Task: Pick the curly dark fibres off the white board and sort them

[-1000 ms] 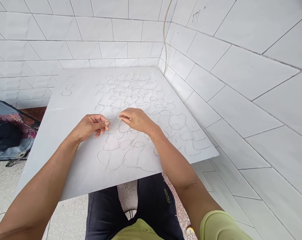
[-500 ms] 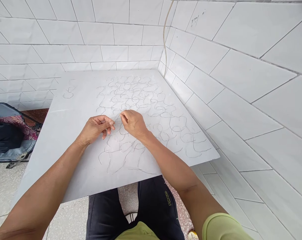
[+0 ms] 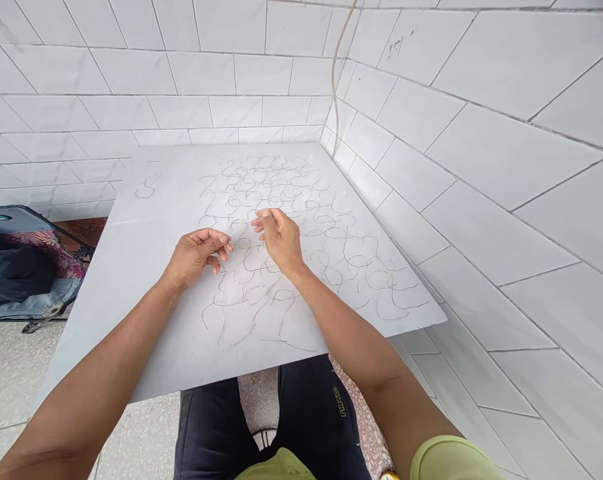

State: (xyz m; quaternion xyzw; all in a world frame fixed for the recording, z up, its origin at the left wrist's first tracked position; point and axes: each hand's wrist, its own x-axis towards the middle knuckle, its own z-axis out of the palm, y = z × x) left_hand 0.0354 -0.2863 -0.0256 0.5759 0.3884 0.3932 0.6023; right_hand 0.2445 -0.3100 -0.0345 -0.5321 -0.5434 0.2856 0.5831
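A white board [image 3: 131,267] lies across my lap, covered with a web of thin bent wire loops [image 3: 331,233]. My left hand [image 3: 196,257] rests on the board with its thumb and fingers pinched together on a thin wire piece near the web's left side. My right hand [image 3: 280,237] is lifted slightly above the web, its fingers curled into a pinch; what it holds is too thin to make out. The two hands are a short gap apart.
A small separate wire squiggle [image 3: 146,187] lies at the board's far left. White tiled walls [image 3: 481,133] close in behind and on the right, with a cable [image 3: 337,73] hanging in the corner. A dark bag [image 3: 21,267] sits on the floor at left.
My right hand has lifted and pulled up and to the right, away from my left hand. The left hand has stayed pinched at nearly the same spot.
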